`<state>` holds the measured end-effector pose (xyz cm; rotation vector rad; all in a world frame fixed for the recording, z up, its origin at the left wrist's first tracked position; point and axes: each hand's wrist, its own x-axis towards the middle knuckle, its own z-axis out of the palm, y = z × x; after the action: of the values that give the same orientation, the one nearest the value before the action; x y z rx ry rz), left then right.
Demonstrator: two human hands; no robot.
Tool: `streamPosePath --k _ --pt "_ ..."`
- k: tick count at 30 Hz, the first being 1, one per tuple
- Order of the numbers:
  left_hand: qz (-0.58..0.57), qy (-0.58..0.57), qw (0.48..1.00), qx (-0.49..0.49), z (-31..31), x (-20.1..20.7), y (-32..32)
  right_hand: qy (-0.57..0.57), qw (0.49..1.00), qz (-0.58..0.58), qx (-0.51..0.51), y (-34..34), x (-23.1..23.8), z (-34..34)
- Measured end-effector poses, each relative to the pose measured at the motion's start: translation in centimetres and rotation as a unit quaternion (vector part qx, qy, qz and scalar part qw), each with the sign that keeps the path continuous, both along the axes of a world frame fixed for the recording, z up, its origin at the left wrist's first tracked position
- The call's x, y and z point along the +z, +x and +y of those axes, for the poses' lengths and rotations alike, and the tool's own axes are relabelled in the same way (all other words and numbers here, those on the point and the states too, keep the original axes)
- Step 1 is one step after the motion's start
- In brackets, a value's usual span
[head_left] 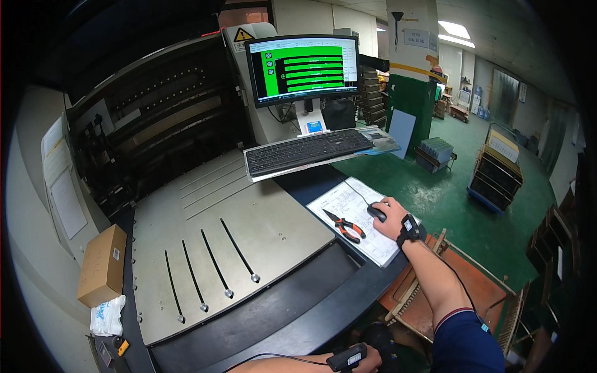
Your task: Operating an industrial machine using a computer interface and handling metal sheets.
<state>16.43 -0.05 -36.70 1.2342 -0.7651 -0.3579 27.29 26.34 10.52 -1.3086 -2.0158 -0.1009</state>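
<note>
- My right hand [390, 219] lies over the black mouse [375, 212]; my fingers curve around it on the far side and my thumb is on the near side, with part of the mouse showing between them.
- The mouse is on the printed sheet [329, 202], close to its right edge, and its thin cable runs up and left toward the keyboard shelf.
- My left hand [368, 359] is low at the bottom edge of the view, well apart from the mouse; I cannot tell whether its fingers are spread or pressed together, nor whether they hold anything.
- Each of my wrists carries a small black strapped device with a cable.
- Just left of the mouse, pliers [344, 225] with orange-and-black handles lie on the same sheet, touched by neither hand.
- Above the sheet, a black keyboard [305, 152] sits on its shelf, under a monitor [305, 68] showing green bands on black.
- To my left spreads a pale metal plate [298, 233] with four dark slots, each ending in a round metal knob at the near end.
- Past the plate's left side are a cardboard box [102, 264] and, just below it, a white plastic bag [107, 317].
- At my right, beyond the sheet, stands a worn wooden chair [463, 273] on the green floor [429, 193].
</note>
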Motion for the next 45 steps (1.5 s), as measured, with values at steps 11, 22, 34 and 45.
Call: streamPosePath --k 11,22,34,45 --pt "0.026 0.164 0.982 0.090 1.2 -0.8 -0.7 -0.007 1.000 0.004 0.020 -1.3 -0.2 0.9" --pt "0.049 0.160 0.985 -0.029 1.5 0.1 -0.9 0.011 0.999 0.016 0.033 -1.5 -0.1 0.9" --pt "0.161 0.247 0.930 -0.218 1.2 1.5 1.1 -0.007 0.999 0.021 0.028 -0.2 -0.5 0.8" --pt "0.080 0.326 0.937 0.100 1.2 0.2 -5.1 0.012 0.996 0.025 0.085 -6.9 0.7 0.8"
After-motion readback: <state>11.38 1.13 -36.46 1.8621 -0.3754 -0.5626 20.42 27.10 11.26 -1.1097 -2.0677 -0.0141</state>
